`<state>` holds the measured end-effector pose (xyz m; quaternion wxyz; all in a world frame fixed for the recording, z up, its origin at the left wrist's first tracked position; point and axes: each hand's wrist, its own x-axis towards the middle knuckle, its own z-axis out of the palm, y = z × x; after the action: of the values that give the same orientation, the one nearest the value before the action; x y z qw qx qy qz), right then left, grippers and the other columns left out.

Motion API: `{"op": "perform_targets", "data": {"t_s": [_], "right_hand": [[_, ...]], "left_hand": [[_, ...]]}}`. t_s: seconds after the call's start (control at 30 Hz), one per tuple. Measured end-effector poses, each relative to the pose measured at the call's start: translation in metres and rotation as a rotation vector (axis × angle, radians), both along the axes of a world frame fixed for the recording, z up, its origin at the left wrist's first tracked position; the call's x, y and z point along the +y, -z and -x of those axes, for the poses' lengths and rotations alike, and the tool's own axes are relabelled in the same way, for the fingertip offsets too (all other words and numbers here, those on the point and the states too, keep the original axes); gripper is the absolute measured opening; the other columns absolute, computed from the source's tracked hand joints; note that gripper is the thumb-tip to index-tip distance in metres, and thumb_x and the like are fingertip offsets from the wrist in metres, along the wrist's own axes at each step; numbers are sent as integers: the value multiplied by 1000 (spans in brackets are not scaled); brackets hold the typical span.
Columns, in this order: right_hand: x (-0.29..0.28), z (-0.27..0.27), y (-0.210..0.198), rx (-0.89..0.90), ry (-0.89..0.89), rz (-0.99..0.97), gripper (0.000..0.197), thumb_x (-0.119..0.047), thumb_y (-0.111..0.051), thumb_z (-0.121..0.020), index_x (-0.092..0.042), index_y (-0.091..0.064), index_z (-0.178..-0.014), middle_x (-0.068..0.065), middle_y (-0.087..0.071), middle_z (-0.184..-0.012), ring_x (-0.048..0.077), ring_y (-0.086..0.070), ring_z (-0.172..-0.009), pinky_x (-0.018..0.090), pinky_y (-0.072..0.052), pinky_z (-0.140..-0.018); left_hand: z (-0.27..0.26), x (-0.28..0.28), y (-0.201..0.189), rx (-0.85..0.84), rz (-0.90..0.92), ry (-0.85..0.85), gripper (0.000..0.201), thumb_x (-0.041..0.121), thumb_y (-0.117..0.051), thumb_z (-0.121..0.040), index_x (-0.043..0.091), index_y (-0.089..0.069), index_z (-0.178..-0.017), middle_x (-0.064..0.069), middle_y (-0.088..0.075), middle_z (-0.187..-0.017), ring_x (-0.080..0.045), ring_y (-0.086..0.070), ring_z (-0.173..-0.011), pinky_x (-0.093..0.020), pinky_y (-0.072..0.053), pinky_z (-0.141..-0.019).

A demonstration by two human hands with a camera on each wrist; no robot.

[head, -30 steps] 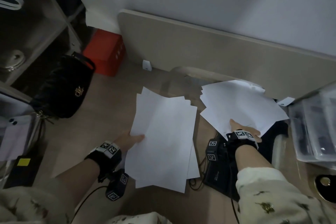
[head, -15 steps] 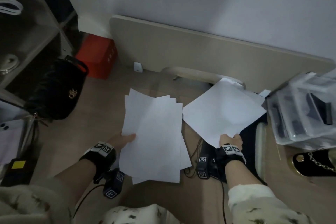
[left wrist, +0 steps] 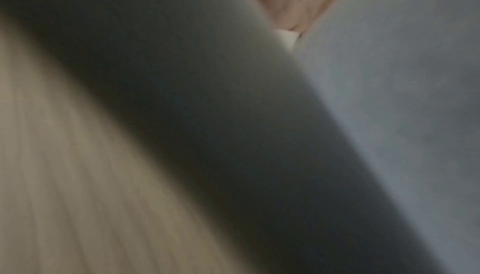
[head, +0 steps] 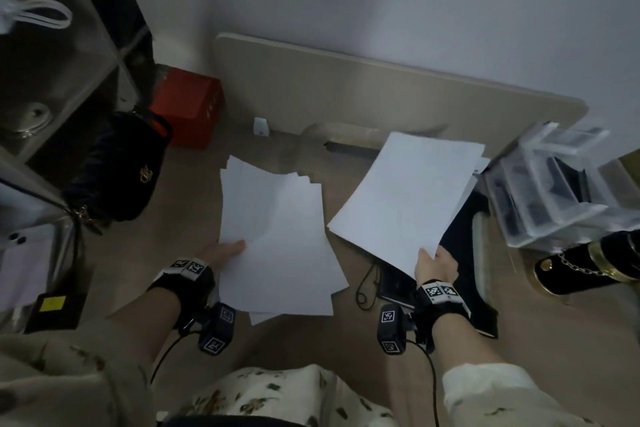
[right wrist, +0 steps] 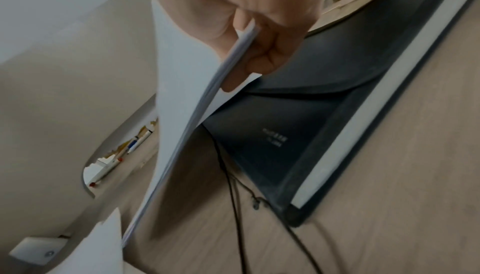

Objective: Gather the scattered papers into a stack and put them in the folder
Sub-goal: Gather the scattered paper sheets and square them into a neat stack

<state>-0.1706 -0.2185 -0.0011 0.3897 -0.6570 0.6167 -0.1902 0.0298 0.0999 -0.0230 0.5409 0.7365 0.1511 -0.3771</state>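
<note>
Left hand point(head: 225, 251): at the near left edge of the left sheaf, thumb on top of the sheets; the fingers are hidden below, so the grip cannot be told. The left wrist view is blurred.
Left sheaf point(head: 277, 236): loosely fanned white sheets at centre, edges uneven, corners staggered at the far end. Long axis runs near to far, far end leaning slightly left.
Right hand point(head: 437, 265): clamped on the near corner of the right sheaf, thumb above and curled fingers point(right wrist: 259, 60) below, as the right wrist view shows.
Right sheaf point(head: 408, 198): squared white sheets, raised clear of the worktop at the held corner. Long axis runs near to far, far end leaning right. Apart from the left sheaf, a strip of worktop between them.
Folder point(head: 464, 239): dark, flat on the worktop point(head: 166, 253) beneath and right of the right sheaf, flap visible in the right wrist view, pale strip along its right edge.
Cord point(head: 363, 281): black, lying just left of the folder.
Handbag point(head: 121, 170): black, far left.
Red box point(head: 187, 107): beyond the handbag, against the wall.
Clear bin point(head: 550, 184): far right.
</note>
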Motion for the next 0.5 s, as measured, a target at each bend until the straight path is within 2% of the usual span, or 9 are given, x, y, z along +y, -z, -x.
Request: {"op": "perform_targets", "data": {"t_s": [0.1, 0.2, 0.3, 0.37, 0.43, 0.5], "right_hand": [[1, -5, -5, -141, -12, 74, 22, -10, -55, -88, 3, -67, -102, 19, -67, -101, 33, -61, -96, 26, -39, -75], [0, -14, -2, -251, -94, 12, 14, -10, -59, -85, 2, -65, -87, 12, -66, -86, 28, -63, -86, 27, -45, -74], [8, -22, 1, -259, -266, -102, 6, -6, -61, -86, -3, -66, -88, 6, -65, -82, 19, -60, -76, 20, -49, -64], [17, -27, 1, -226, -384, -145, 7, -2, -62, -86, -4, -66, -92, 6, -64, -82, 16, -58, -73, 11, -46, -56], [24, -30, 6, -177, -473, -212, 12, 2, -64, -84, -7, -65, -92, 9, -64, -84, 19, -59, -76, 15, -47, -57], [31, -33, 15, -93, -540, -265, 14, -1, -66, -83, -11, -66, -93, 9, -66, -88, 23, -63, -83, 25, -51, -67]], "left_hand": [[1, -2, 1, 15, -11, 39, 47, 17, -66, -88, -4, -54, -127, -22, -57, -128, -37, -57, -114, -46, -43, -99], [3, -7, -2, 36, -4, 76, 45, 15, -65, -89, -4, -52, -128, -21, -56, -128, -38, -55, -116, -42, -44, -94], [7, -14, -4, 48, 22, 93, 45, 16, -66, -88, -4, -53, -127, -22, -57, -127, -35, -57, -109, -40, -44, -90], [7, -17, -1, 44, 28, 110, 49, 22, -67, -87, -3, -53, -127, -19, -58, -126, -30, -57, -101, -38, -45, -89], [7, -19, -2, 41, 11, 125, 53, 30, -68, -86, -1, -54, -127, -15, -60, -122, -28, -58, -100, -37, -46, -91], [6, -20, -2, 21, -36, 151, 65, 44, -68, -83, 2, -53, -130, -15, -58, -129, -31, -58, -110, -41, -45, -99]]}}
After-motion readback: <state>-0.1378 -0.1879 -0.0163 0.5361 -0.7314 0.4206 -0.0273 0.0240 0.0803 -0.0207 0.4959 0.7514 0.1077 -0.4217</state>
